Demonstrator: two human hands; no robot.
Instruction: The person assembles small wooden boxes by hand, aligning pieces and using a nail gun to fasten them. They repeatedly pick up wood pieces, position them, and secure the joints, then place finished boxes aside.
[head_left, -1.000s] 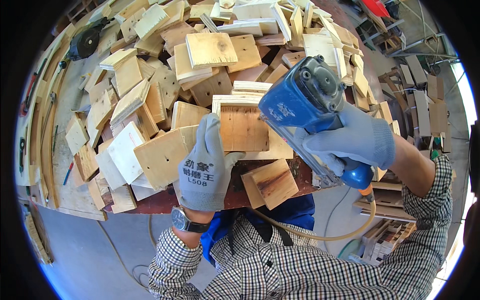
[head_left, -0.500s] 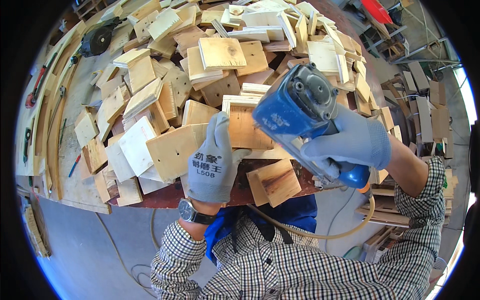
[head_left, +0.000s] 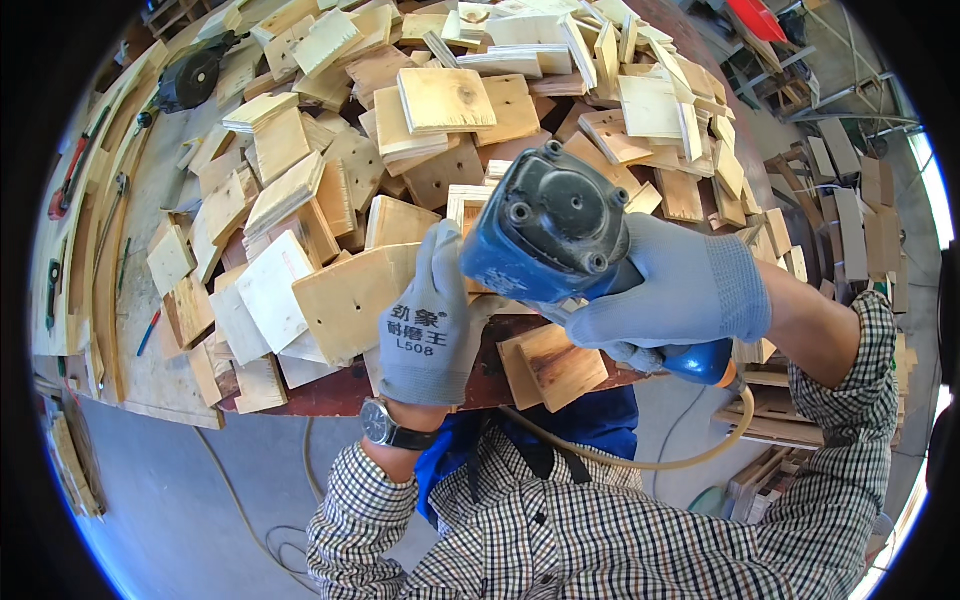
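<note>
Nearest: a tan, flexible air hose [head_left: 650, 467] loops up into the tool handle. Right hand [head_left: 665, 295], grey-gloved, is wrapped round the handle of a blue-and-black, pistol-shaped air tool [head_left: 550, 220]; handle runs back to the right, head toward camera. Left hand [head_left: 425, 320], grey-gloved too, has fingers straight and together at the left side of a pale, square-cornered wooden frame [head_left: 462, 203] (pressing or pinching, can't tell). Key relation: frame lies ahead and right of the left hand, ahead and left of the right; left hand is nearer. Tool head covers most of the frame in this view, so its long axis and any tool contact can't be told. Overlapping square brown plywood blocks [head_left: 562, 368] lie at the near edge of the dark-red table [head_left: 480, 375]. Farthest: big jumbled pile of pale plywood squares [head_left: 445, 98].
</note>
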